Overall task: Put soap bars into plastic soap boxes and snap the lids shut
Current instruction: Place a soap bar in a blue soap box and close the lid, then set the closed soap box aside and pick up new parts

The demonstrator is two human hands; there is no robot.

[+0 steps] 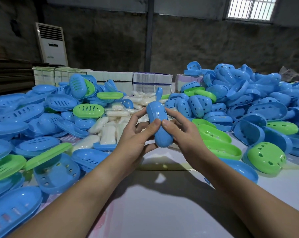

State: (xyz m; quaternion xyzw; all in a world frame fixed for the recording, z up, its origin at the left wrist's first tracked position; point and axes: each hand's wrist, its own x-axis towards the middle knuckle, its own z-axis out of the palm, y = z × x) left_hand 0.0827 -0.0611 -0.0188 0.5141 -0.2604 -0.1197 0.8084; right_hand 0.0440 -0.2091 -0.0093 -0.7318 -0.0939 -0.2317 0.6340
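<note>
A blue oval soap box [159, 123] is held on edge above the table centre, lid and base pressed together. My left hand [136, 133] grips its left side and my right hand [183, 133] its right side, both thumbs meeting on the near seam. What is inside the box is hidden. Wrapped white soap bars [107, 131] lie in a heap just behind and left of my hands. Blue and green slotted lids [88, 110] pile up on the left; blue and green box bases [265, 157] with heart-shaped holes pile up on the right.
The white table top [162, 212] stretches toward me between my forearms. Stacks of bundled flat packaging [152, 81] stand at the table's back. A white floor air conditioner [51, 43] stands against the far wall on the left.
</note>
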